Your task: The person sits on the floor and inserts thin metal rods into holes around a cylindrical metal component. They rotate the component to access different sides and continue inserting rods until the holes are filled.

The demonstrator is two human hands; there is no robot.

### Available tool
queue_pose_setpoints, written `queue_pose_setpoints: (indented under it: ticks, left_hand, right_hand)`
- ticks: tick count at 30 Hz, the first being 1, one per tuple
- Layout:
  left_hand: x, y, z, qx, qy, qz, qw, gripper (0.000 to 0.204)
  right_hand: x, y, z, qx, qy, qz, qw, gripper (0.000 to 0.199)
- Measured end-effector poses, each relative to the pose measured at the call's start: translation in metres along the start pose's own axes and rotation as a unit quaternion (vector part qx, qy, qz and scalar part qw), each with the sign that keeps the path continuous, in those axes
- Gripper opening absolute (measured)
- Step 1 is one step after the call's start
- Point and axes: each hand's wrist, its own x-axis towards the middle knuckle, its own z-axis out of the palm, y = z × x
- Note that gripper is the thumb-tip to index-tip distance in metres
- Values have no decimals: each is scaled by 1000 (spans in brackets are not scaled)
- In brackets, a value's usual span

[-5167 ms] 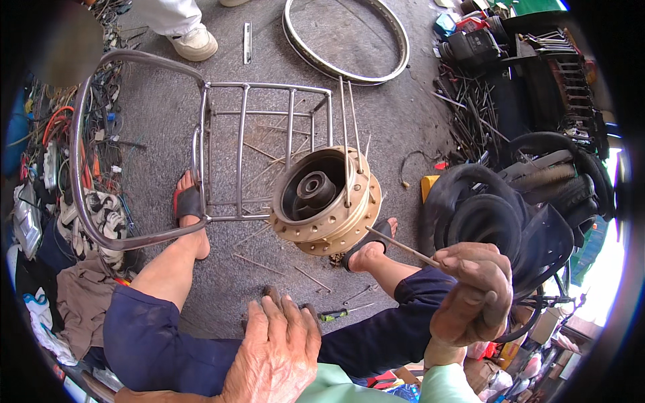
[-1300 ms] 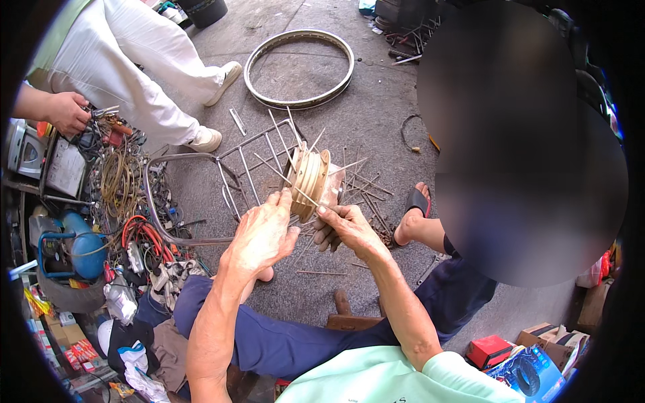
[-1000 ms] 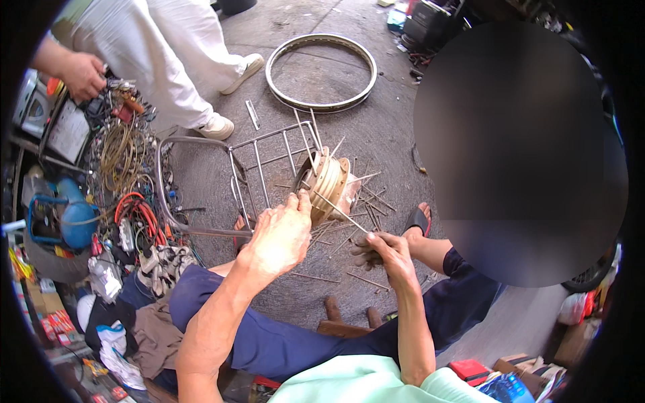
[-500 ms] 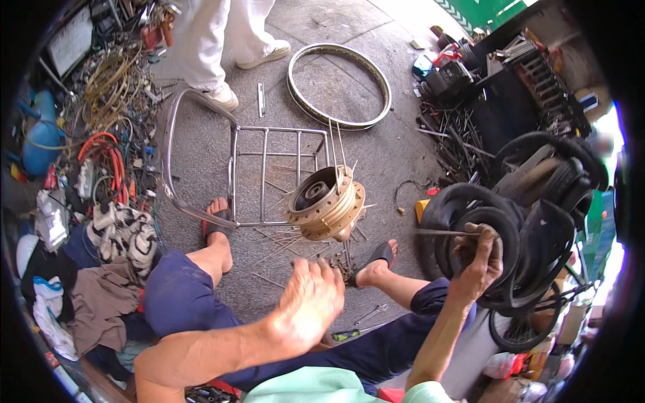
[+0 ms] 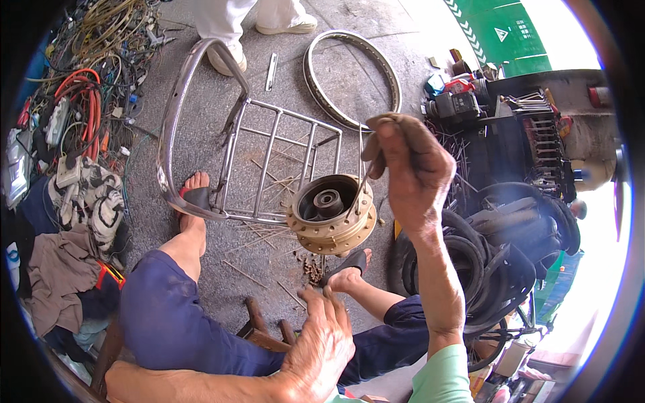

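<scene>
A gold-coloured wheel hub (image 5: 332, 232) with a ring of holes along its flanges stands tilted by the metal rack, its dark hollow side facing up. Above its right side, my right hand (image 5: 413, 171) pinches a thin metal spoke (image 5: 363, 185), which slants down to the hub's upper flange. Another spoke rises from the hub behind my fingers. My left hand (image 5: 319, 342) is below the hub, fingers stretched toward its underside, and I make out nothing in it. A thin rod shows between the hub and those fingertips.
A chromed tubular rack (image 5: 272, 138) lies left of the hub, loose spokes (image 5: 265, 235) beneath it. Beyond lies a bare wheel rim (image 5: 316, 84), near a person's white shoe (image 5: 289, 25). Black tyres (image 5: 457, 248) are heaped right; cables (image 5: 84, 101) and cloths (image 5: 60, 275) at left.
My right hand has swung left and up from beside the tyres, bringing the spoke to the hub. My left hand has drawn back and lower, fingers now stretched. The view has shifted.
</scene>
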Motion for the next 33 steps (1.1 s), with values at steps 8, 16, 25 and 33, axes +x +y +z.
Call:
queue_pose_setpoints:
  ticks: [8,16,25,33]
  left_hand:
    - [-5,-10,-15,-52,-97,27,994,41]
    - [2,-14,-14,-49,-86,8,995,41]
    - [4,-11,-11,-46,-105,21,993,41]
    - [10,-23,-10,-54,-136,101,984,47]
  right_hand:
    - [14,11,21,-70,-72,5,995,10]
    - [15,9,21,-58,-80,21,995,10]
    - [14,52,-20,-340,-25,119,932,29]
    - [-8,79,-1,-409,-113,196,884,37]
